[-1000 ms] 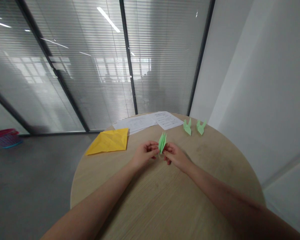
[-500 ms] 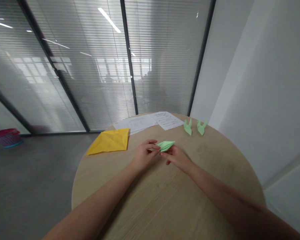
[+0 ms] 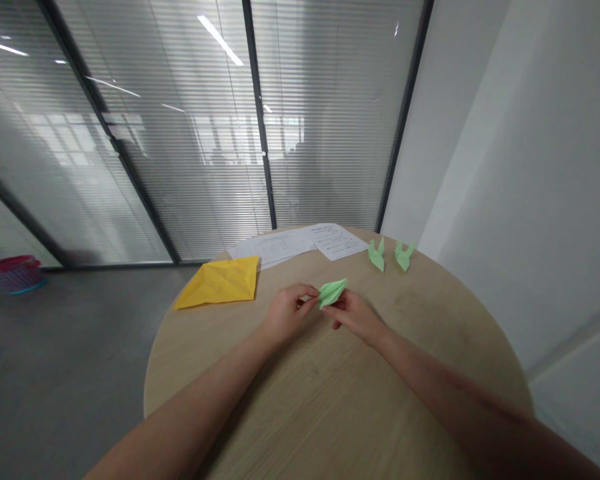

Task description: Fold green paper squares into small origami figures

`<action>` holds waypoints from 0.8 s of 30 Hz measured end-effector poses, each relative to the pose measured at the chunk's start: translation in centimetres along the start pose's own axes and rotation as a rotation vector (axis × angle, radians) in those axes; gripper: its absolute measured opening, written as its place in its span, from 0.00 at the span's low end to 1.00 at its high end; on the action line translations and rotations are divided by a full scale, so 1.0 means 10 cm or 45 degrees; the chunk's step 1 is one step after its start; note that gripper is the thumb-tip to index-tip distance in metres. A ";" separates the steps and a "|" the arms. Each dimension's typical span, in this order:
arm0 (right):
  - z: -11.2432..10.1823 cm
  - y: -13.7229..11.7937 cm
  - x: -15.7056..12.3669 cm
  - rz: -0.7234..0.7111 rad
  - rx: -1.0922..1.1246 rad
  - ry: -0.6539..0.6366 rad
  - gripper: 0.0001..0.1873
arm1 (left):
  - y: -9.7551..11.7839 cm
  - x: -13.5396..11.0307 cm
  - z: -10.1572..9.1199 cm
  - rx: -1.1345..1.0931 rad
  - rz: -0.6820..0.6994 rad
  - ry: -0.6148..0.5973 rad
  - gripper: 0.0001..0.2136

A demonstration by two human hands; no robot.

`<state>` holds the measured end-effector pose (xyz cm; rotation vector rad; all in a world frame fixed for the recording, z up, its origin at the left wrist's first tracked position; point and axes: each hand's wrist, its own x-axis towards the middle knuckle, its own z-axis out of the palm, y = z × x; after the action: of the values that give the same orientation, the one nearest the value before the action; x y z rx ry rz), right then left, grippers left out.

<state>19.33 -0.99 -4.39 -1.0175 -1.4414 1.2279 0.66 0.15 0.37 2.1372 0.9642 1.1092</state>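
A piece of folded light green paper (image 3: 333, 292) is held above the middle of the round wooden table (image 3: 300, 400). My left hand (image 3: 291, 308) pinches its left end between thumb and fingers. From the right, my right hand (image 3: 353, 313) grips its lower right side, thumb in front and the fingers partly hidden behind. Farther back on the right stand two folded green paper birds, one (image 3: 377, 255) on the left and another (image 3: 404, 256) close beside it.
Yellow paper (image 3: 220, 283), creased and folded, lies at the table's left edge. Behind it, white sheets (image 3: 275, 247) and a printed page (image 3: 334, 241) overlap at the far edge. A red and blue basket (image 3: 15, 275) stands on the floor at far left. A white wall (image 3: 545, 200) rises on the right.
The folded green paper has tilted, its right tip higher and its broad face more toward me. My left fingers have shifted slightly on its left end. Everything else stays put.
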 end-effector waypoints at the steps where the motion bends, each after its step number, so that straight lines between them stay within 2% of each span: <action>1: 0.00 0.00 0.00 -0.006 -0.006 0.003 0.19 | 0.01 0.00 0.00 -0.006 -0.024 0.004 0.06; 8: 0.01 -0.06 -0.02 -0.030 -0.025 -0.043 0.18 | -0.04 0.00 0.06 -0.184 -0.134 0.053 0.04; 13: 0.01 -0.08 -0.02 0.008 0.017 0.013 0.15 | -0.14 0.03 0.10 -0.376 -0.243 0.122 0.07; 18: 0.01 -0.11 0.00 0.072 0.053 0.106 0.18 | -0.15 0.05 0.12 -0.540 -0.335 0.081 0.10; 24: 0.01 -0.14 -0.01 0.109 0.086 0.179 0.24 | -0.18 0.05 0.12 -0.703 -0.434 -0.038 0.20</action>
<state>19.20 -1.29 -3.04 -1.1068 -1.2515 1.2324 1.24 1.44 -1.31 1.4810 0.8457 1.0203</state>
